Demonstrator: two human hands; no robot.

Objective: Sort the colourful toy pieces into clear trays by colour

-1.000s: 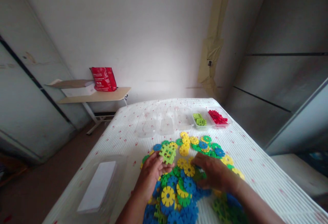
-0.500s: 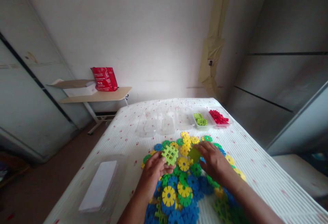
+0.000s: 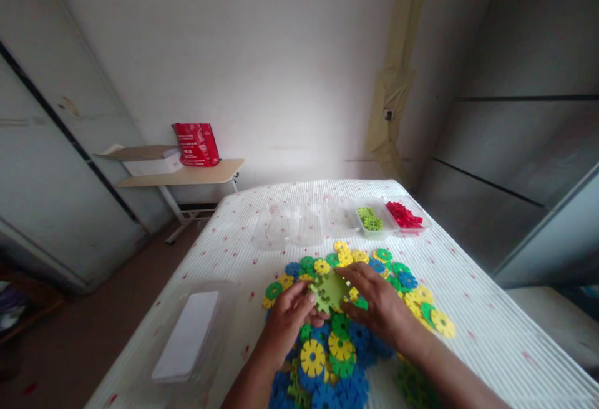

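My left hand (image 3: pixel 291 314) pinches a light-green notched building piece (image 3: pixel 320 297) by its left edge. From the other side, the fingers of my right hand (image 3: pixel 377 300) close on a light-green piece with a solid face (image 3: pixel 335 288). The two green pieces meet or overlap between my hands; whether they are joined I cannot tell. Beneath both hands spreads a heap of notched plastic discs in yellow (image 3: pixel 312 358), blue (image 3: pixel 359 334) and green (image 3: pixel 341 364). Part of the heap is hidden by my hands and forearms.
Beyond the heap, clear plastic boxes stand in a row: one holds light-green pieces (image 3: pixel 370 219), another red pieces (image 3: pixel 404 216). A clear lid or tray (image 3: pixel 224 309) with a white block (image 3: pixel 187 337) lies at left. A side table (image 3: pixel 206 174) carries a red bag (image 3: pixel 196 145).
My right hand has moved left with its solid green piece, bringing it against the piece in my left hand. The left-hand piece has tilted. The view has shifted slightly.
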